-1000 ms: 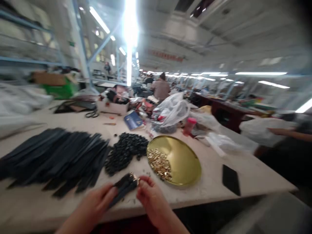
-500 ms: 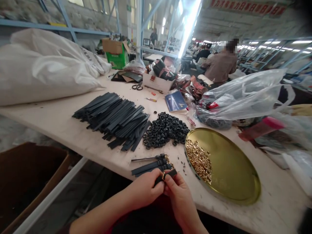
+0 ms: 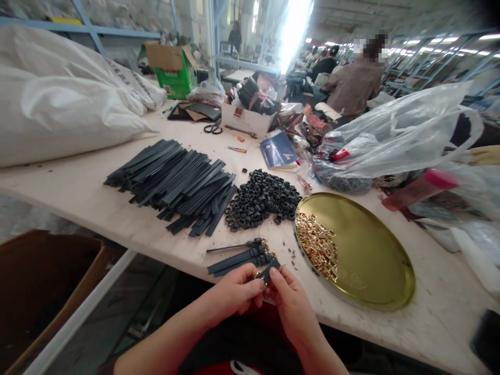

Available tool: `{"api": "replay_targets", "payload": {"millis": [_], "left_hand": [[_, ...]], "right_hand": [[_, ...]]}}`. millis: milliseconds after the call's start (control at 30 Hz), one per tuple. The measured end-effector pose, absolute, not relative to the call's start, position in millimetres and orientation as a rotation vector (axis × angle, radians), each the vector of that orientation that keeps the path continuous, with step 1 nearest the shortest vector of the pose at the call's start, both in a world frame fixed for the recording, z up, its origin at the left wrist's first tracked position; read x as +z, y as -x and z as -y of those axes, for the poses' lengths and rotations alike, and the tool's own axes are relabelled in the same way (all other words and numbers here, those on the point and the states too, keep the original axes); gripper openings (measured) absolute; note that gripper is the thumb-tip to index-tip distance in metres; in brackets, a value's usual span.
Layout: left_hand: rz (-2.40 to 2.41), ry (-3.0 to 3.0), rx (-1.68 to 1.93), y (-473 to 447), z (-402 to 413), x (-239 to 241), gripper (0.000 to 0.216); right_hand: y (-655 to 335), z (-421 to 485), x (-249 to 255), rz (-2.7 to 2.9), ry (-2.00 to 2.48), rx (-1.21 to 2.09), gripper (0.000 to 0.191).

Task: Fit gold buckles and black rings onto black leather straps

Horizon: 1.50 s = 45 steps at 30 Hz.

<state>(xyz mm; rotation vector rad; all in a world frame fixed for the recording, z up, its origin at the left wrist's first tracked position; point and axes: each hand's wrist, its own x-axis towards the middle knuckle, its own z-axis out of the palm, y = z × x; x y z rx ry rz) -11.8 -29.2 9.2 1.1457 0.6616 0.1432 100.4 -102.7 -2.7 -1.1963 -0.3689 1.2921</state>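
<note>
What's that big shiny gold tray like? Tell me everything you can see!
The gold tray looks oval from here, with a thin raised rim. It is shiny like polished metal, with faint marks too unclear to read. It lies face up on the pale table. Small gold buckles are heaped on its left side in the picture. Black loops are piled just past its left rim; I can't tell if any touch it. The right hand doesn't touch it.

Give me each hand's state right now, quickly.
Left hand: closed, holding the dark strap near a gold metal piece.
Right hand: closed, thumb on the same dark strap.
</note>
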Motion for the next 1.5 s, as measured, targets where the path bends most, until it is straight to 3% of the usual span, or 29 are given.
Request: {"api": "replay_targets", "payload": {"millis": [133,333,533,667,833,1067,1267,1500], "left_hand": [[-0.672,-1.153,0.171,11.0,32.6,15.0,0.028],[-0.741,-1.263,0.195,7.9,41.6,18.0,0.025],[-0.835,-1.615,0.249,7.3,48.9,22.0,0.019],[-0.948,-1.902,0.313,7.8,55.4,29.8,0.018],[-0.833,-1.721,0.261,7.1,53.9,28.3,0.02],[-0.951,-1.801,0.359,-1.3,38.3,19.4,0.016],[-0.863,-1.607,0.205,1.3,22.5,14.9,0.022],[-0.863,-1.355,0.275,2.8,5.5,-5.5,0.031]], "right_hand": [[-102.7,107.6,-4.1,0.568,1.361,1.079,0.025],[-98.1,110.3,-5.7,0.443,1.2,1.258,0.026],[-103.6,119.5,4.0,0.853,1.434,0.789,0.018],[-111.5,119.4,3.7,0.797,1.313,1.067,0.016],[-112.2,116.8,0.4,0.645,1.085,1.352,0.019],[-113.9,110.3,-4.4,1.008,1.448,0.57,0.003],[-125.4,87.6,-14.6,0.939,1.496,0.866,0.014],[-121.8,80.0,-9.4,0.992,1.412,1.021,0.016]]}}
